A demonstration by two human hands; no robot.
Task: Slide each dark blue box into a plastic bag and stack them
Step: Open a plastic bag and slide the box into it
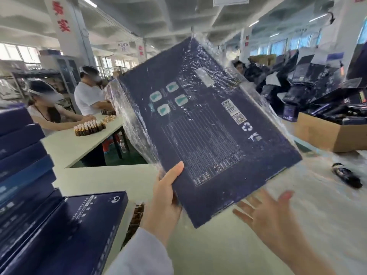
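1. Clear plastic bag (129, 120) wraps the far end and both long sides of the dark blue box (208, 132). Glare makes it hard to tell where the bag's mouth ends near the lower edge.
2. Held up above the bench (218, 253), the box shows its printed face to the camera. It is tilted, with its long axis running from the upper far end down toward the person.
3. At the box's lower left edge the left hand (164, 197) grips it, thumb (174, 171) pressed on the printed face. The other fingers are hidden behind the box.
4. Just under the box's lowest corner is the right hand (266, 213), palm up, its fingers (244, 213) spread apart and holding nothing. It is blurred, so contact with the box cannot be judged.
5. Left of the box, a stack of blue boxes (17, 155) is cut off by the frame edge, and an open box (69, 225) lies below it.
6. Right of the box, a cardboard carton (321, 133) is partly hidden.
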